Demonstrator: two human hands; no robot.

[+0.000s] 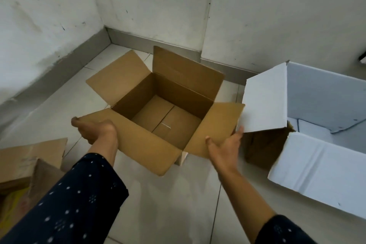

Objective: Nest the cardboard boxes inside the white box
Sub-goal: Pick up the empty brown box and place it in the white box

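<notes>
An empty brown cardboard box (164, 103) sits on the tiled floor with all its flaps spread open. My left hand (95, 129) grips the left end of its near flap. My right hand (225, 146) lies flat against its right flap, fingers spread, near the box's corner. To the right stands the large white box (320, 156), open, its white flaps up and out; its left flap overhangs my right fingertips. Another brown cardboard box (29, 162) lies at the lower left, partly cut off by the frame.
White walls with a grey skirting board form a corner right behind the brown box. A pillar juts out behind the white box. Bare floor tiles stretch between my arms at the bottom centre. Something yellow (13, 200) shows inside the lower-left box.
</notes>
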